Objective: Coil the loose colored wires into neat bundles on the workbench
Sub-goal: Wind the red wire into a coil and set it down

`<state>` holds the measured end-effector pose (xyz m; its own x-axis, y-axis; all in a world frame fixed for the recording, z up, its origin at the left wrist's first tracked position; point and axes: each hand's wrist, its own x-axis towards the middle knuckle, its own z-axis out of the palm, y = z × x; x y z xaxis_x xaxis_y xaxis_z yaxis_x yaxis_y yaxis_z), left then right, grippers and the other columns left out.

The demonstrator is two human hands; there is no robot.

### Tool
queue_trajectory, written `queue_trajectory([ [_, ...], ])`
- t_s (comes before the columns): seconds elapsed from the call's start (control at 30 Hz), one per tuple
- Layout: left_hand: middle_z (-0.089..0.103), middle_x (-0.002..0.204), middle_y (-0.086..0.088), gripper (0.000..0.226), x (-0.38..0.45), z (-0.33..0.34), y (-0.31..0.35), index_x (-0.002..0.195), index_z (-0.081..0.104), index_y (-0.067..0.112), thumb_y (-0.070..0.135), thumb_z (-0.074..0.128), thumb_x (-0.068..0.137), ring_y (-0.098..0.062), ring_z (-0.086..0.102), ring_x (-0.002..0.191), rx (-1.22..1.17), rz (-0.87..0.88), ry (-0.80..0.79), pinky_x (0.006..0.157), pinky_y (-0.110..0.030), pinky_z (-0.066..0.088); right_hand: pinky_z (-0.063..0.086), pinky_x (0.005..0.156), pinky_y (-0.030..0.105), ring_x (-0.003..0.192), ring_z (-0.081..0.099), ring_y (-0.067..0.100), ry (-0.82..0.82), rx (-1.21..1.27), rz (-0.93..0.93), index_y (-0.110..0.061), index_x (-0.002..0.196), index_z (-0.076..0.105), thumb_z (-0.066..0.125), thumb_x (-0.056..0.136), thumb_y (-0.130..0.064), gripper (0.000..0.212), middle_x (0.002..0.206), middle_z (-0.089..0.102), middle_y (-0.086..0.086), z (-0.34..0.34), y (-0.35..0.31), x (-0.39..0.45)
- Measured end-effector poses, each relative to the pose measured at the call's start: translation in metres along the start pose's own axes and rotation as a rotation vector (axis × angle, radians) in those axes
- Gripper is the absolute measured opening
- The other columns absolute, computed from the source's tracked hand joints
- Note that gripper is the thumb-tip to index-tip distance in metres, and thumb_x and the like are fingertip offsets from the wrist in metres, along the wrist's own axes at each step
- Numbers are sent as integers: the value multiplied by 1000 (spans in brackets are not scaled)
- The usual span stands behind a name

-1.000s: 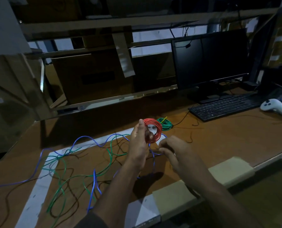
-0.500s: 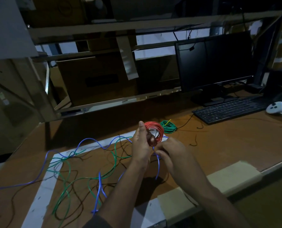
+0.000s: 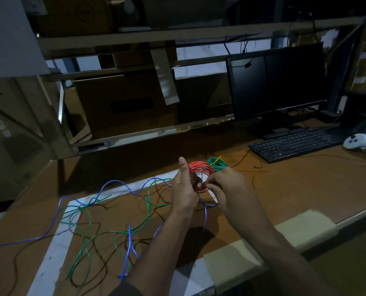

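My left hand [image 3: 183, 191] holds a red wire coil [image 3: 200, 167] upright above the workbench [image 3: 295, 189], thumb raised along its left side. My right hand [image 3: 229, 190] pinches the coil's lower right edge with curled fingers. A loose blue wire [image 3: 113, 182] hangs from under my hands and winds left across the bench. A loose green wire [image 3: 88, 218] lies tangled with it, along with a thin dark wire [image 3: 105, 263]. A finished green coil [image 3: 217, 164] with a yellow end lies just behind the red one.
A black keyboard [image 3: 295, 144] and dark monitor [image 3: 278, 82] stand at the back right, with a white controller [image 3: 361, 142] at the right edge. White tape strips [image 3: 52, 259] mark the bench. Beige pads [image 3: 303, 227] sit on the front edge. Cardboard boxes [image 3: 122, 103] fill the shelf behind.
My right hand has risen from below the red coil to its lower right edge and now pinches it. The left hand keeps hold of the coil.
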<state>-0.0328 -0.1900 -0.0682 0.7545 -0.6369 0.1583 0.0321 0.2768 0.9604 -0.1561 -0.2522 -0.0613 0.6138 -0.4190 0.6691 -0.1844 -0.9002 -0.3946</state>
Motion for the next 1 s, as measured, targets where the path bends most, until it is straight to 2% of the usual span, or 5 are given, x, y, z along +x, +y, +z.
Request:
queue_trajectory([
  [0.1, 75, 109, -22, 90, 1, -3, -1, 117, 70, 2, 84, 45, 87, -36, 73, 107, -40, -50, 10, 101, -50, 55, 53, 81, 23, 94, 60, 11, 115, -31, -25, -17, 105, 69, 65, 91, -23, 16, 100, 64, -2, 4, -4, -3],
  [0.27, 76, 98, -15, 30, 5, -5, -3, 99, 74, 13, 39, 58, 98, -29, 73, 90, -116, -128, 76, 73, -37, 57, 57, 71, 22, 84, 66, 13, 224, -12, -44, -10, 100, 71, 78, 84, -11, 18, 96, 67, 2, 17, -11, -14],
  [0.47, 73, 81, -11, 27, 5, -3, -2, 77, 78, 15, 30, 60, 91, -19, 70, 64, -243, -193, -24, 55, -26, 55, 48, 74, 17, 82, 66, 18, 294, -59, -38, -7, 98, 71, 81, 81, -5, 20, 95, 65, 5, 24, -13, -19],
  [0.67, 71, 109, -16, 55, -2, -1, 7, 130, 63, -3, 35, 57, 91, -16, 71, 73, -220, -240, -96, 58, -23, 55, 58, 76, 26, 85, 66, 20, 323, -85, -87, -3, 102, 71, 80, 80, -1, 24, 97, 66, 8, 17, -7, -18],
  [1.0, 77, 87, -8, 52, -11, -6, 19, 144, 51, -2, 25, 47, 100, -7, 63, 53, -170, -303, -205, 55, -19, 54, 53, 86, 21, 92, 68, 21, 312, -103, -143, -2, 104, 72, 81, 78, 0, 28, 102, 69, 10, 7, 6, -20],
])
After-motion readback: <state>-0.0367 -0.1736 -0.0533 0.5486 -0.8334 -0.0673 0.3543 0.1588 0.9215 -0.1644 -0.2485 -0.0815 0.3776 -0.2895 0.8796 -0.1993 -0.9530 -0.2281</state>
